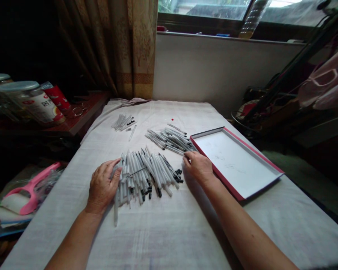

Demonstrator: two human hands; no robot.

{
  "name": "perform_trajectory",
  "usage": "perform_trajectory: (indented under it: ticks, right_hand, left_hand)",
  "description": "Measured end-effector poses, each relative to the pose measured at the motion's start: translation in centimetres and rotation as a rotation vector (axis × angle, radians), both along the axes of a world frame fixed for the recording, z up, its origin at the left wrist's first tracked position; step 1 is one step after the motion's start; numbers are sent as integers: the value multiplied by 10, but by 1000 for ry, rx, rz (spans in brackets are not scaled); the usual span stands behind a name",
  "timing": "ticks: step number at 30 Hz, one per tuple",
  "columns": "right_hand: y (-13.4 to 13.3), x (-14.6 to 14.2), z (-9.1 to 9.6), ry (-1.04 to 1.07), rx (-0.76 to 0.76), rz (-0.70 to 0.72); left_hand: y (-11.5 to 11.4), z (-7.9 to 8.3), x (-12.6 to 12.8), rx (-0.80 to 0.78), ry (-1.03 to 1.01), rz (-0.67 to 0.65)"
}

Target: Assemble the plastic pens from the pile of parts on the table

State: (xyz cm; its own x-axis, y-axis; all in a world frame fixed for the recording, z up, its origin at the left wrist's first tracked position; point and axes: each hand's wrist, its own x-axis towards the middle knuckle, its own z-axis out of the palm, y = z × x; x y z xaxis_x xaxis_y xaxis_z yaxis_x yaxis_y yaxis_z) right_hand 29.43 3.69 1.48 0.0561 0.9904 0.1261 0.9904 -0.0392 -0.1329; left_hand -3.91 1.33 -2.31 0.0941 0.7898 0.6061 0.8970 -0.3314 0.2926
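A large heap of clear pen barrels [135,165] lies in the middle of the cloth, some of them crossing others. My left hand [103,183] rests against its left edge, fingers stretched and thumb apart. At the lower right of a second pile of pens [171,138], my right hand [198,165] pinches the end of a pen [176,150]. These pens show dark ends. Small black caps [178,173] are scattered at the right and front of the heap. Just right of my right hand lies a shallow red-edged box lid [231,165] with a white inside.
Farther back are a small group of clear barrels [121,122] with black pieces and a tiny red piece [172,119]. A side table [81,120] at left bears jars [30,101], a red can [58,96] and glasses [78,110]. A pink-handled tool [30,191] sits below.
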Motion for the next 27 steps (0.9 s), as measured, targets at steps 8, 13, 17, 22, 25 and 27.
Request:
perform_trajectory:
  ticks: [8,13,17,22,25,27]
  right_hand:
    - [7,3,-3,-95,-87,-51]
    - [14,3,-2,-95,-110,-47]
    - [14,2,-3,-96,-110,-42]
    - [11,3,-4,-86,-100,-46]
    - [3,10,-6,-10,-62,-68]
    - [-6,16,-8,136,8,-97]
  left_hand:
    - [0,-1,1,4,-45,-6]
    - [-1,2,2,6,-49,-5]
    - [-2,4,4,6,-52,-11]
    - [-4,5,7,18,-40,-32]
    - [-5,7,8,27,-30,-28]
    - [-7,9,10,46,-12,-35]
